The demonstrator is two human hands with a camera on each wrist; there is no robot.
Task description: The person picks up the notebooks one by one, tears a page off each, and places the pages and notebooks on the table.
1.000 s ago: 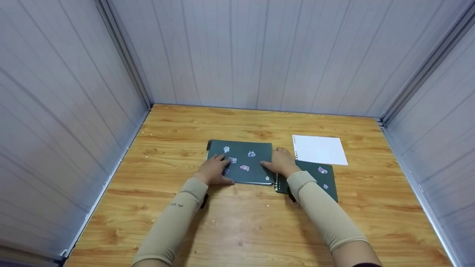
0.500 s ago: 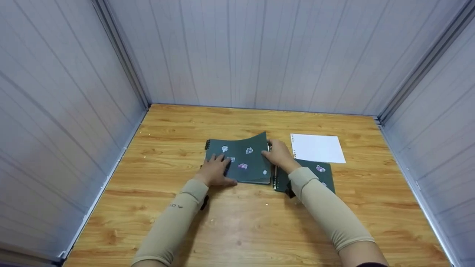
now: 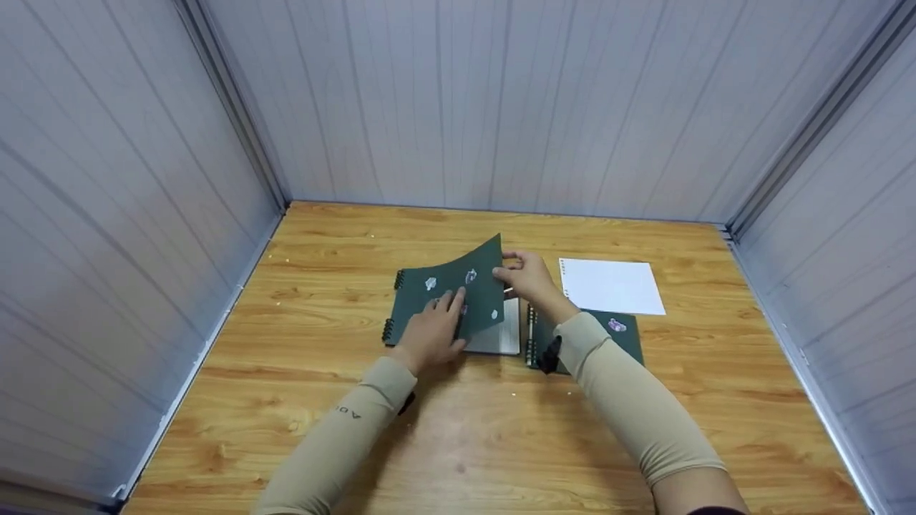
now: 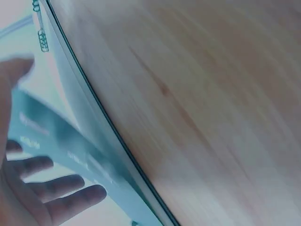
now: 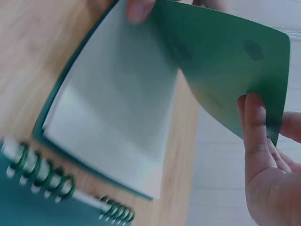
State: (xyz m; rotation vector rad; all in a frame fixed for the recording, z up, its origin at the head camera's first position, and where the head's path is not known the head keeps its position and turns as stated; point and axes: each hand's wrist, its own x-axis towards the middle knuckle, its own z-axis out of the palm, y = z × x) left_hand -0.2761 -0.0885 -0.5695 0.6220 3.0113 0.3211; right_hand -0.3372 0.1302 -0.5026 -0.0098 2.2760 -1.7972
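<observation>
A dark green spiral notebook (image 3: 415,304) with small stickers lies mid-table, its black rings on the left side. Its front cover (image 5: 235,52) is raised and bent at the right, baring white pages (image 5: 113,94) beneath. My right hand (image 3: 528,277) pinches the cover's right edge between thumb and fingers. With fingers extended, my left hand (image 3: 431,332) is at the cover near its front edge; in the left wrist view those fingers (image 4: 70,200) are straight and spread beside the cover. Whether they press on it cannot be told.
A second green spiral notebook (image 3: 622,343) lies to the right, partly under my right forearm. Beyond it is a loose white sheet (image 3: 612,286) with punched holes. Pale panel walls (image 3: 472,107) enclose the wooden table (image 3: 458,443) at the back and sides.
My right hand has lifted the cover's right edge and drawn it up and leftward, uncovering white pages. My left hand has shifted a little to the right.
</observation>
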